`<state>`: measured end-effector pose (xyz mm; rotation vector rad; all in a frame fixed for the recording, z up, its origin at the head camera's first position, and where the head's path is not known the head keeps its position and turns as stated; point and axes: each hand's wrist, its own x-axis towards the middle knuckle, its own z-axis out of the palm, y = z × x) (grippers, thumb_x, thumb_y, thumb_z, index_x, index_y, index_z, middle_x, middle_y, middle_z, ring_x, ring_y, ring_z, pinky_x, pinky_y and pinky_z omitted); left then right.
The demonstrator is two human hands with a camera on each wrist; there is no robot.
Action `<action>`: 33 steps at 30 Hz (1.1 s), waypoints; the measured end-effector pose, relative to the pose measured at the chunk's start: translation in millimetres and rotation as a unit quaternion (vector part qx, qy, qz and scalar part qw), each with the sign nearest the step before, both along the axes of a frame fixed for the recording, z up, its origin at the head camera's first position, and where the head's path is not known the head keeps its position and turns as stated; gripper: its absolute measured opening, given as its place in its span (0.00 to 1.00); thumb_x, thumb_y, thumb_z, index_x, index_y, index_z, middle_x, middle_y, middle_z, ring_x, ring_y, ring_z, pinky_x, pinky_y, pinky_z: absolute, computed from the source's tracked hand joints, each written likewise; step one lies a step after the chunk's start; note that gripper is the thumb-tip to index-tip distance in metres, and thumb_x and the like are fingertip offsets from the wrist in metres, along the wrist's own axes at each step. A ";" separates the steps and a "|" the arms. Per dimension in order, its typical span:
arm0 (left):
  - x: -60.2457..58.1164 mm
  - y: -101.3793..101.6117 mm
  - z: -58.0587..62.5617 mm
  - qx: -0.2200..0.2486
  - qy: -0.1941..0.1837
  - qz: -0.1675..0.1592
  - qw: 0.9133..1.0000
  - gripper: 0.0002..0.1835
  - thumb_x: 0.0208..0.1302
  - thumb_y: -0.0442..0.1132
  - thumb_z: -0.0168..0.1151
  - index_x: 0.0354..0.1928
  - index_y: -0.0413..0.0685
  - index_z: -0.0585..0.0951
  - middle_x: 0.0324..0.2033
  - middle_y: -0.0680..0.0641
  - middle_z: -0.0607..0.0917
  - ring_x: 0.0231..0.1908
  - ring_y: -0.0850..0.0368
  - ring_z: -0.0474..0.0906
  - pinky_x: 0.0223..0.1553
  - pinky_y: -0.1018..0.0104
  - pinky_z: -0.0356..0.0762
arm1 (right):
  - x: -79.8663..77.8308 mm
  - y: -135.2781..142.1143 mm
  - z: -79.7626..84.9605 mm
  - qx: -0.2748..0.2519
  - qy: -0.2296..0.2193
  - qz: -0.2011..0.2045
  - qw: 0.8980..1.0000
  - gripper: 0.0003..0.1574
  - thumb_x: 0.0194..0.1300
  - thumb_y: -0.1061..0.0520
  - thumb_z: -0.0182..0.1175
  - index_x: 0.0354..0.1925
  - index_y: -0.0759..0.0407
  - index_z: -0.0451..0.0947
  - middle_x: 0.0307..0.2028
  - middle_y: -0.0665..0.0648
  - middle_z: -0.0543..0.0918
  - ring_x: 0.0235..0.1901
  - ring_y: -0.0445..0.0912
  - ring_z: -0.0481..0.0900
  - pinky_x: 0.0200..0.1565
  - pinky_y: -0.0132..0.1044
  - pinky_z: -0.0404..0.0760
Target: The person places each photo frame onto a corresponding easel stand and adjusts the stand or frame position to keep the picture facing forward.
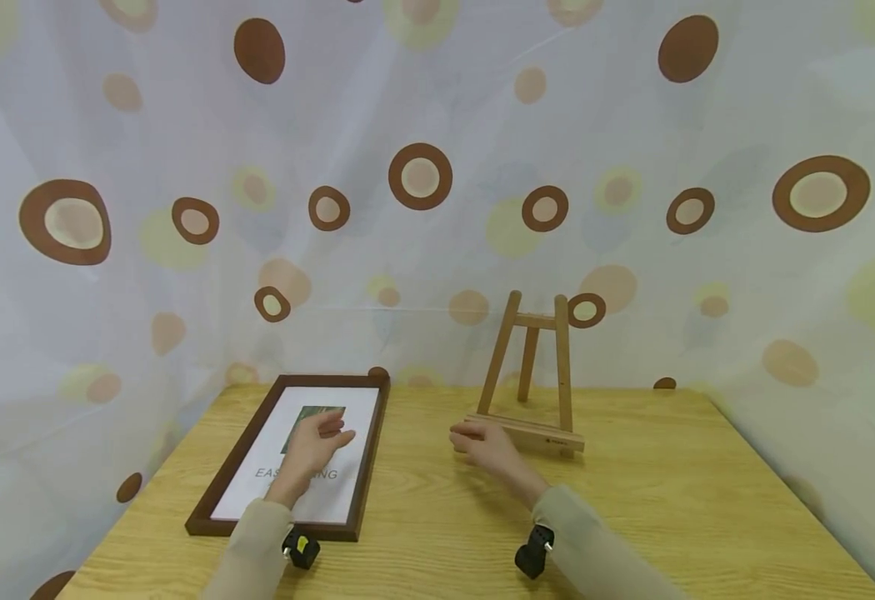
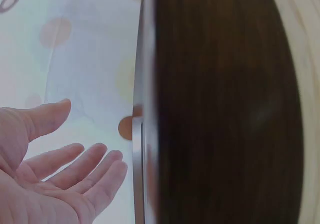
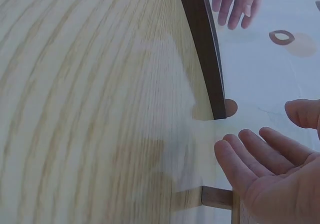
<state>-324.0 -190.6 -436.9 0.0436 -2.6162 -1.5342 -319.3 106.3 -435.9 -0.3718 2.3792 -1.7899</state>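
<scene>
A dark brown picture frame (image 1: pixel 373 454) lies flat on the left of the table, with a white print and a small green picture inside. Above its print hovers my left hand (image 1: pixel 310 450), thumb and fingers apart, holding nothing. In the left wrist view the frame's dark side (image 2: pixel 225 103) fills the right half, and the left hand (image 2: pixel 65 184) is beside it. A small wooden easel (image 1: pixel 563 367) stands upright at the back right. My right hand (image 1: pixel 486 450) is near the left end of the easel's ledge (image 1: pixel 535 435), fingers relaxed and holding nothing.
The wood-grain table (image 1: pixel 422 500) runs back to a white curtain (image 1: pixel 362 108) with brown and yellow dots, which also hangs along both sides. Each wrist carries a small black camera, one on the left (image 1: pixel 301 548) and one on the right (image 1: pixel 535 550).
</scene>
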 end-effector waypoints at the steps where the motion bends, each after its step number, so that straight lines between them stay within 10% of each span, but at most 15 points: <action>1: 0.2 -4.0 0.5 0.007 -0.006 0.000 1.000 0.29 0.67 0.38 0.62 0.67 0.35 0.69 0.60 0.32 0.76 0.61 0.36 0.72 0.60 0.45 0.73 | 0.0 -1.7 0.1 -0.008 -0.009 0.002 1.000 0.26 0.74 0.56 0.53 0.63 0.69 0.71 0.65 0.72 0.70 0.59 0.62 0.75 0.58 0.54 0.78; 24: 2.0 -109.7 -5.1 0.093 -0.081 -0.019 0.992 0.33 0.67 0.38 0.63 0.69 0.30 0.65 0.65 0.31 0.72 0.61 0.44 0.75 0.57 0.60 0.78 | -0.1 -36.7 -18.1 -0.058 -0.076 0.032 0.995 0.29 0.71 0.57 0.56 0.62 0.75 0.69 0.57 0.73 0.77 0.53 0.61 0.81 0.51 0.47 0.83; 33: 14.7 -158.7 -7.1 0.109 -0.091 -0.058 0.988 0.35 0.68 0.37 0.61 0.69 0.25 0.60 0.61 0.33 0.76 0.46 0.70 0.81 0.52 0.68 0.81 | 3.0 -56.0 -19.7 -0.086 -0.115 0.075 0.987 0.31 0.70 0.56 0.57 0.64 0.75 0.67 0.58 0.73 0.77 0.53 0.58 0.82 0.51 0.46 0.84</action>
